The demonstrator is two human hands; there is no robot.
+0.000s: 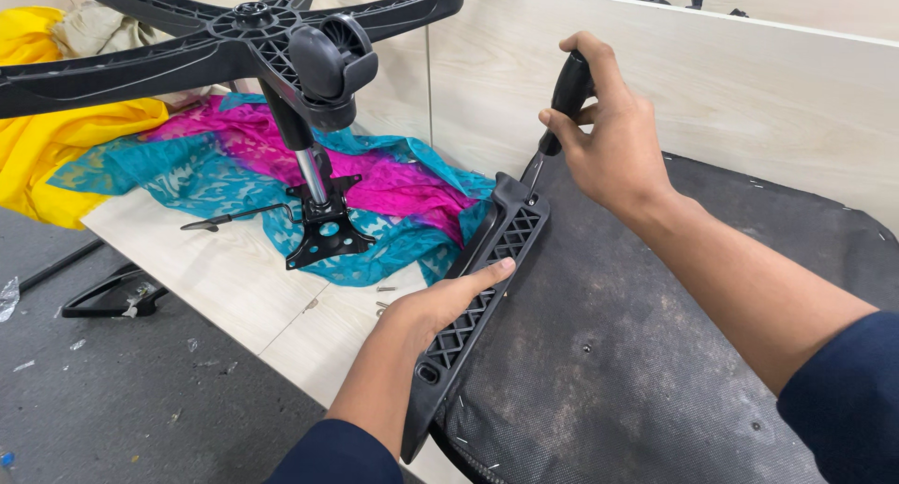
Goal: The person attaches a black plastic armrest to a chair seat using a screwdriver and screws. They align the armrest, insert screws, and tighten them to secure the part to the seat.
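Observation:
My right hand (609,138) grips the black handle of a screwdriver (565,100), whose shaft points down to the far end of a black plastic armrest bracket (487,269). That ribbed bracket lies along the left edge of an upturned chair seat (637,353) covered in dusty black fabric. My left hand (440,306) rests flat on the bracket's middle, pressing it against the seat, fingers together.
An upside-down black chair base (234,44) with a caster, gas cylinder and tilt plate (323,231) stands on the pale wooden board (206,269). Pink, teal and yellow cloth (375,184) lies under it. Loose screws (384,297) and another black armrest (112,297) lie nearby. A wood panel rises behind.

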